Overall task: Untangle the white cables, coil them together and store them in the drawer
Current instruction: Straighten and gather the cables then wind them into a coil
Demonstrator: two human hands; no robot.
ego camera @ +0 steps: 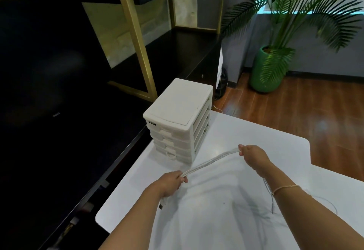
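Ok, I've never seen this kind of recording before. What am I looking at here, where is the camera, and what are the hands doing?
There is no machine: a person wears a wide-angle camera on the head, looking down at their own arms. The left hand and right hand each grip one end of a bundle of white cables stretched between them above a white table. Loose cable ends hang below both hands. A white drawer unit stands on the table's far-left corner, its drawers closed. A potted plant stands on the floor behind.
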